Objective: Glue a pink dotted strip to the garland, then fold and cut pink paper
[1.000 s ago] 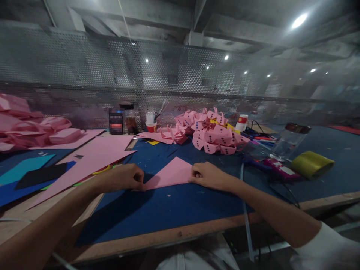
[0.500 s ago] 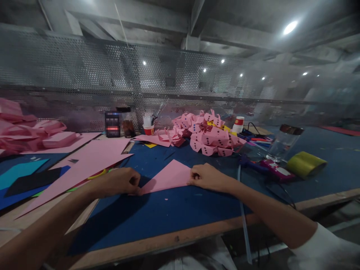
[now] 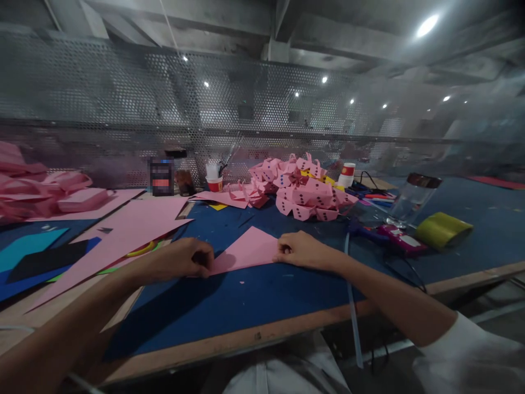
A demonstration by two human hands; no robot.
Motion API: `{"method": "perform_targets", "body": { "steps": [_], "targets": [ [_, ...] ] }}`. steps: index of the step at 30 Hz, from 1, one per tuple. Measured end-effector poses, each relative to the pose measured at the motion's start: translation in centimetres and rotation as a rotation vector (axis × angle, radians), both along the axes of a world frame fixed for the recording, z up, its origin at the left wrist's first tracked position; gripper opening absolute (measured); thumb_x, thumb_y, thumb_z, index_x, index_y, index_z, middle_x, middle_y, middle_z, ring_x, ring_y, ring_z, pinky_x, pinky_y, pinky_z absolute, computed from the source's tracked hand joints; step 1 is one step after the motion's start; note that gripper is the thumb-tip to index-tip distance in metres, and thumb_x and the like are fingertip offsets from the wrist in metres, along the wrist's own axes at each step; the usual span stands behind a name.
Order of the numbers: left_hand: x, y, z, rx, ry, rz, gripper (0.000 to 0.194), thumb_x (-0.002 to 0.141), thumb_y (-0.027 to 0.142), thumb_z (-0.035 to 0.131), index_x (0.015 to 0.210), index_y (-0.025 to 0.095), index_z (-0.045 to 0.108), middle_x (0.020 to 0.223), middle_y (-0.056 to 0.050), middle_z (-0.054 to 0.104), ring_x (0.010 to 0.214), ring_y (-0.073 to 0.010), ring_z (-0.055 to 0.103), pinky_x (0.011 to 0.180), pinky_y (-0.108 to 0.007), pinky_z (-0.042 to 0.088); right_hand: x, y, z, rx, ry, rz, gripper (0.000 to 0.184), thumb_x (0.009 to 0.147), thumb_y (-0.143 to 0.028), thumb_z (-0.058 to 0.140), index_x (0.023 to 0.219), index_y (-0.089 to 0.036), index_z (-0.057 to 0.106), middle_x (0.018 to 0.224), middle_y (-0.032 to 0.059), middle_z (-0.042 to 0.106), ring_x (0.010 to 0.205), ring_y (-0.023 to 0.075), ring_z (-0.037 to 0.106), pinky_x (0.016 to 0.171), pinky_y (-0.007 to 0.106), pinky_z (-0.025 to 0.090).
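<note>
A folded sheet of pink paper (image 3: 248, 250), roughly a triangle with its point away from me, lies on the blue table mat (image 3: 229, 312). My left hand (image 3: 192, 258) has its fingers curled and pressed on the paper's left corner. At the right end of the fold, my right hand (image 3: 301, 250) is closed on the paper, thumb and bent fingers together. Both corners are hidden under the fingers.
Pink paper baskets (image 3: 311, 194) are heaped behind the sheet. Large pink sheets (image 3: 135, 219) lie left. To the right are a glue gun (image 3: 367, 232), a tilted glass jar (image 3: 414, 200) and a yellow roll (image 3: 445, 230). A paper cup (image 3: 214, 183) stands at the back.
My left hand has slid slightly right along the folded edge, covering more of the left corner. My right hand stays at its end of the paper. The view has shifted slightly.
</note>
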State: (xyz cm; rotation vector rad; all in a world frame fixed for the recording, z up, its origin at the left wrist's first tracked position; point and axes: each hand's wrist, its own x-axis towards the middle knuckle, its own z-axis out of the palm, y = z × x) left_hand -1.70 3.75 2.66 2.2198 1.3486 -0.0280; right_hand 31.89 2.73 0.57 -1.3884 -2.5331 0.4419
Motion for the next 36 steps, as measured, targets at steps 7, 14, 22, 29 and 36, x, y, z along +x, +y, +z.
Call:
{"method": "perform_targets", "body": {
  "steps": [7, 14, 22, 29, 36],
  "targets": [
    [-0.2, -0.2, 0.1, 0.009, -0.011, -0.019, 0.018, 0.076, 0.038, 0.069, 0.086, 0.025, 0.076, 0.078, 0.001, 0.074, 0.072, -0.0186, 0.064, 0.062, -0.026, 0.04, -0.1, -0.1, 0.4, -0.026, -0.008, 0.0, 0.022, 0.089, -0.037, 0.07, 0.081, -0.017, 0.067, 0.083, 0.0021, 0.07, 0.075, 0.0147, 0.059, 0.066, 0.026, 0.033],
    [-1.2, 0.4, -0.2, -0.057, -0.028, -0.024, 0.017, 0.077, 0.041, 0.071, 0.085, 0.026, 0.075, 0.076, 0.002, 0.074, 0.072, -0.0186, 0.065, 0.062, -0.026, 0.04, -0.1, -0.2, 0.5, -0.025, -0.006, 0.01, 0.022, 0.09, -0.036, 0.07, 0.079, -0.017, 0.067, 0.084, 0.0021, 0.069, 0.076, 0.0149, 0.058, 0.067, 0.026, 0.032],
    [-2.1, 1.6, -0.7, -0.015, 0.056, 0.02, 0.039, 0.069, 0.06, 0.076, 0.07, 0.022, 0.066, 0.066, 0.001, 0.064, 0.063, -0.0169, 0.054, 0.054, -0.027, 0.03, 0.0, -0.1, 0.2, -0.017, 0.011, 0.01, 0.022, 0.089, -0.036, 0.07, 0.079, -0.017, 0.067, 0.082, 0.0015, 0.069, 0.075, 0.0146, 0.058, 0.066, 0.026, 0.031],
    [-1.9, 1.0, 0.2, -0.015, 0.027, -0.018, 0.036, 0.071, 0.056, 0.077, 0.076, 0.022, 0.068, 0.069, 0.002, 0.064, 0.066, -0.0165, 0.055, 0.056, -0.026, 0.032, -0.1, 0.0, 0.2, -0.021, 0.001, -0.003, 0.022, 0.088, -0.037, 0.07, 0.079, -0.017, 0.068, 0.083, 0.0022, 0.07, 0.075, 0.0149, 0.059, 0.065, 0.026, 0.032],
    [0.7, -0.5, 0.4, 0.14, -0.16, -0.051, 0.034, 0.08, 0.056, 0.073, 0.094, 0.025, 0.073, 0.097, -0.002, 0.073, 0.089, -0.0217, 0.063, 0.078, -0.028, 0.045, 0.1, 0.0, 0.2, -0.032, 0.025, 0.013, 0.022, 0.089, -0.038, 0.071, 0.081, -0.017, 0.068, 0.083, 0.0018, 0.071, 0.077, 0.0157, 0.062, 0.067, 0.026, 0.034]
  ]
}}
